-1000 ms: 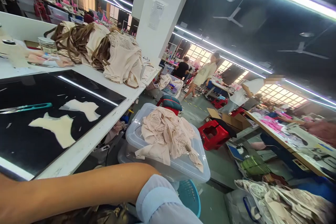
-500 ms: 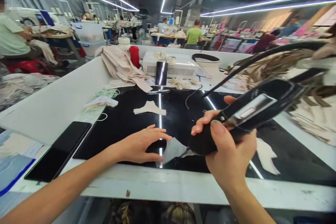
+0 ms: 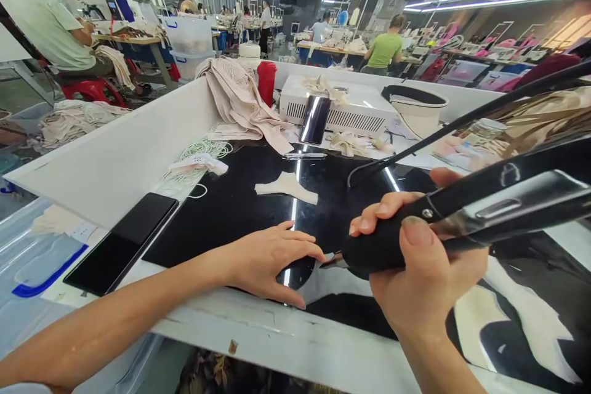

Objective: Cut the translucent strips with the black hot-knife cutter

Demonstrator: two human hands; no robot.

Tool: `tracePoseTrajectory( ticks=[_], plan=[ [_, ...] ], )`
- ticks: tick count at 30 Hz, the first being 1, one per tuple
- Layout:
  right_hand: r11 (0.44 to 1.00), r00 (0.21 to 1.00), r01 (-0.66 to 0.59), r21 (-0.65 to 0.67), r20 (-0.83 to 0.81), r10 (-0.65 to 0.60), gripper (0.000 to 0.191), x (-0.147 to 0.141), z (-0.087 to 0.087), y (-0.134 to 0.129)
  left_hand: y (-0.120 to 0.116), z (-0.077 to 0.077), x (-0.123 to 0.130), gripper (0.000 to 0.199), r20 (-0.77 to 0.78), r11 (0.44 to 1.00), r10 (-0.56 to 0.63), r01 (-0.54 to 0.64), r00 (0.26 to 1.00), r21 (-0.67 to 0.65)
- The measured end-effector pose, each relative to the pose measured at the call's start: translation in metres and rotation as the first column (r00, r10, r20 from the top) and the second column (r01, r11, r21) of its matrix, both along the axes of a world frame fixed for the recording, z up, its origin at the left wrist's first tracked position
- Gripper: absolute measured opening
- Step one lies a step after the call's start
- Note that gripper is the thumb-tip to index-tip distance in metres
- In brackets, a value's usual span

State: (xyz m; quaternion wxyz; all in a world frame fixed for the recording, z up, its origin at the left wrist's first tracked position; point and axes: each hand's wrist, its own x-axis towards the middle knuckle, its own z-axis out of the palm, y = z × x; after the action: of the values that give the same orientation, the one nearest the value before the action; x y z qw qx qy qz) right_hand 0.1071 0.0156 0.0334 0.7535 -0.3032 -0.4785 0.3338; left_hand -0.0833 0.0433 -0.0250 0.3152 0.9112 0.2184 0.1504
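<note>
My right hand (image 3: pixel 429 271) is wrapped round a thick black corded hand tool (image 3: pixel 462 221) with a metal plate along its side. The tool's pointed metal tip (image 3: pixel 333 261) is low over a pale, partly see-through sheet piece (image 3: pixel 330 283) on the glossy black mat (image 3: pixel 221 221). Close to that piece, my left hand (image 3: pixel 272 261) has its fingers apart and holds nothing; its fingertips are just beside the tip. Beyond it lies a cream cut piece (image 3: pixel 289 188). More pale cut pieces (image 3: pixel 480 323) rest right of my right wrist.
A black phone (image 3: pixel 122 243) lies at the left edge beside tangled pale cord (image 3: pixel 203 151). Behind the mat are folded cream fabric (image 3: pixel 240 95), a red cylinder (image 3: pixel 266 83) and a white vented box (image 3: pixel 341 108). The tool's black cable (image 3: pixel 443 129) arches on the right. People sit further off.
The view has shifted, so the table appears further right and more turned. The tool's metal tip now shows clearly near my left fingertips. More of the pale pieces at right has come into view.
</note>
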Motion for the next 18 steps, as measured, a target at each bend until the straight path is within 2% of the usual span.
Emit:
tracePoseTrajectory(
  ticks=[18],
  plan=[
    [1.000, 0.998, -0.001, 0.002, 0.060, 0.001, 0.046, -0.002, -0.011, -0.001, 0.001, 0.001, 0.002, 0.068, -0.011, 1.000, -0.008, 0.008, 1.000, -0.003]
  ],
)
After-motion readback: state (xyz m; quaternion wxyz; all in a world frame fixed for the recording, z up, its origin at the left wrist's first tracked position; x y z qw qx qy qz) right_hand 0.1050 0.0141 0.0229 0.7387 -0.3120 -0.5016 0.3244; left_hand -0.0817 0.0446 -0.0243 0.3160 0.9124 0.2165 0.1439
